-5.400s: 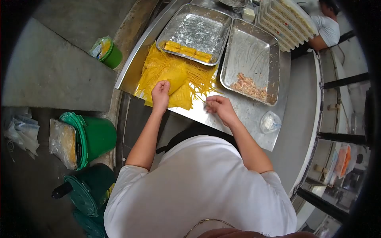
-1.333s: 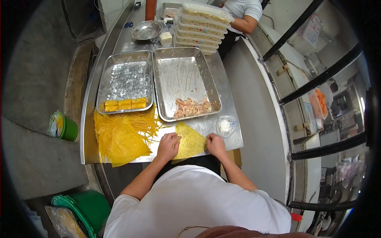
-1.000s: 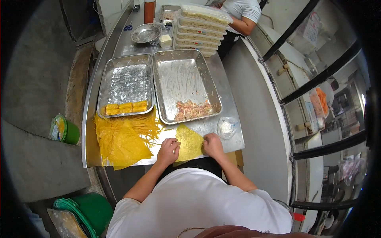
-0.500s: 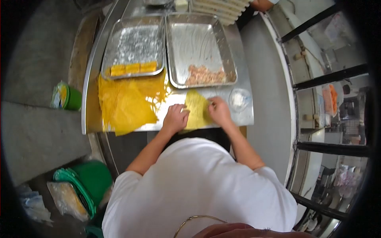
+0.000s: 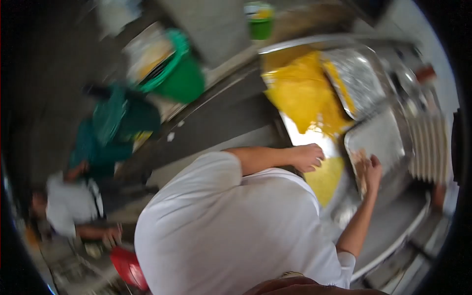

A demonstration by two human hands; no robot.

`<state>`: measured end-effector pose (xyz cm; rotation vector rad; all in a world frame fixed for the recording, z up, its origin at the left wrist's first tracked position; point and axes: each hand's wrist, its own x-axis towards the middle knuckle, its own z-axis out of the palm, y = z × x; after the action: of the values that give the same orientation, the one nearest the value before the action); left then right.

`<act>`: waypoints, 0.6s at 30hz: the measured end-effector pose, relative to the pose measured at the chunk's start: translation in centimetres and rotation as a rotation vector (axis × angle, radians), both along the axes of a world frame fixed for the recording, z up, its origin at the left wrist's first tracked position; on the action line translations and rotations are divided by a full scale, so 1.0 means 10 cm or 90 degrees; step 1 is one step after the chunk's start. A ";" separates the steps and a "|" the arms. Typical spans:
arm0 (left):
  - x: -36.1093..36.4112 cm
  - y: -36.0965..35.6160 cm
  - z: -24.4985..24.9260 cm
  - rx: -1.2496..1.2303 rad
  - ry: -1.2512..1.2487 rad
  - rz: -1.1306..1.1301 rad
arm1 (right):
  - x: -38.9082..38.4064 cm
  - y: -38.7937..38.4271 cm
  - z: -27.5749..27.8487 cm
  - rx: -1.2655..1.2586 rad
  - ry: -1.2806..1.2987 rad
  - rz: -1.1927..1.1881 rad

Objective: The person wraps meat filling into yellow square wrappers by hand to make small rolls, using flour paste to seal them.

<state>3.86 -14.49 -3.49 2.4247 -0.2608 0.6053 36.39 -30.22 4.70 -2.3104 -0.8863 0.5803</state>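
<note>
My left hand [image 5: 309, 157] is beside a yellow sheet [image 5: 328, 179], a thin wrapper by its look, lying on the metal table. Its fingers are loosely bent and somewhat apart, with nothing visible in them. My right hand [image 5: 373, 174] reaches over the near end of a metal tray [image 5: 386, 135], at a pinkish chopped filling [image 5: 361, 169]. Blur hides whether those fingers grip any of it. A pile of yellow sheets [image 5: 307, 91] lies past my left hand. Behind the pile, a second metal tray [image 5: 361, 81] holds yellow pieces [image 5: 343, 91] along one side.
A pale round container [image 5: 343, 215] stands near my right forearm. Stacked ridged trays [image 5: 428, 147] are at the table's far end. Green bins [image 5: 179, 71] stand on the floor to the left. Another person [image 5: 73, 204] is at lower left, near a red object [image 5: 129, 268].
The view has swung round, so the table now appears at upper right. My right hand has left the yellow sheet for the filling tray. My left hand stays near the sheet.
</note>
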 end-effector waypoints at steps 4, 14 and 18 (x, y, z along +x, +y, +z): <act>-0.13 -0.10 0.02 -0.021 0.055 0.045 | 0.43 0.35 -0.53 -0.136 -0.032 0.213; -0.13 -0.17 0.05 0.061 0.047 0.160 | 0.08 0.51 -0.09 -0.292 -0.120 0.269; -0.07 -0.27 0.20 0.052 0.059 0.153 | 0.30 0.26 0.15 -0.154 -0.145 0.217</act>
<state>3.16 -17.18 -1.47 2.5753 0.0457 0.5937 39.39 -27.64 6.17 -2.4936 -1.4049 0.5987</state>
